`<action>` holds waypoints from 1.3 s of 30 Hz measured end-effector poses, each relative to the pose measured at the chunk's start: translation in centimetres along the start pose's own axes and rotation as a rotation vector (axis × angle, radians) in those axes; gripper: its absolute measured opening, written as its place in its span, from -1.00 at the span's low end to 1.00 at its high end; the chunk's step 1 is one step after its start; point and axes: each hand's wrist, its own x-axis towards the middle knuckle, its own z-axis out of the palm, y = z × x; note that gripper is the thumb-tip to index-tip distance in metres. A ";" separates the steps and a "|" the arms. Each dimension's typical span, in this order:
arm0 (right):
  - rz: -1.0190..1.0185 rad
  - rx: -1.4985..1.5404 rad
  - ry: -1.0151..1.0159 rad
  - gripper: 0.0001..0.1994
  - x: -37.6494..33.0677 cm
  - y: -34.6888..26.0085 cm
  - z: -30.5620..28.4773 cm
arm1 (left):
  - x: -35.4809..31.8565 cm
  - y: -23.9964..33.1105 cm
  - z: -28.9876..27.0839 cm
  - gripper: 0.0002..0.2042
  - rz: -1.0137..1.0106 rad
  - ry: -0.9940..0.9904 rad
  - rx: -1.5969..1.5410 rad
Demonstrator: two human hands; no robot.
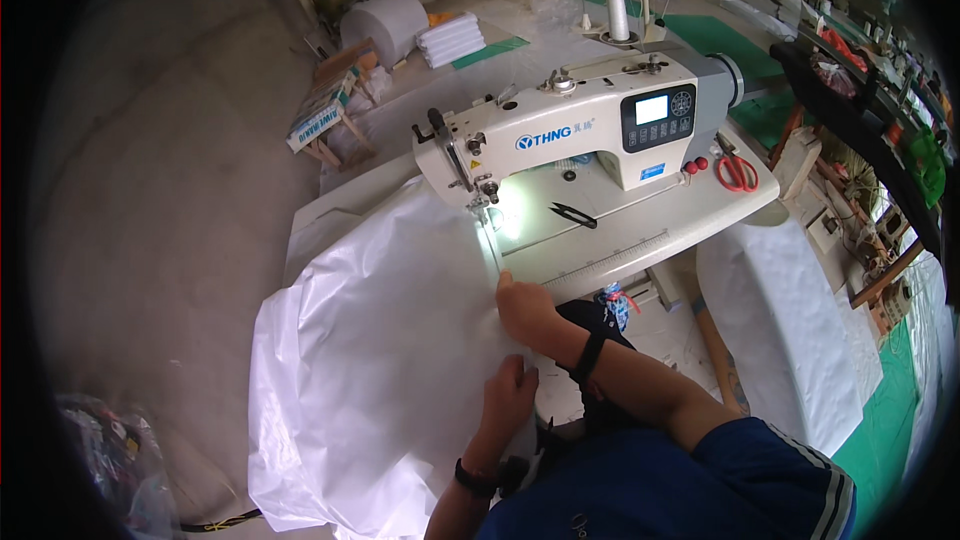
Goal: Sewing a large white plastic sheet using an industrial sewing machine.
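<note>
A large white plastic-like sheet [385,330] hangs over the left side of the sewing table and runs up under the needle of a white sewing machine [560,130]. My right hand [525,312] is closed on the sheet's right edge, just in front of the needle area [488,208], which a lamp lights up. Nearer to me, my left hand [508,395] is closed on the same edge, its fingers curled. A narrow folded strip of the edge stretches from my right hand toward the needle.
On the machine table [620,250] lie black thread snips [574,215] and red-handled scissors [737,173], beside two red balls [696,166]. A thread cone [617,15] stands behind. More white sheeting [780,310] hangs at right. Stacked white sheets [450,40] and a large roll [384,26] are at the back.
</note>
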 end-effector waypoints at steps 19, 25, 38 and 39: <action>0.020 -0.053 0.068 -0.80 8.7 -0.5 -0.7 | 10.0 -1.2 -2.6 -0.76 -0.188 0.010 -0.173; 0.104 0.349 -0.138 -0.67 4.3 1.8 -2.0 | 6.5 -8.3 -10.8 -0.71 -0.017 0.598 0.802; 0.109 1.076 -1.216 -0.35 -5.4 1.3 3.2 | 13.9 -16.9 -22.3 -0.45 -0.146 0.239 0.730; 0.088 1.257 -1.167 -0.34 -6.4 0.5 2.5 | 15.7 -16.4 -22.4 -0.41 -0.235 0.146 0.735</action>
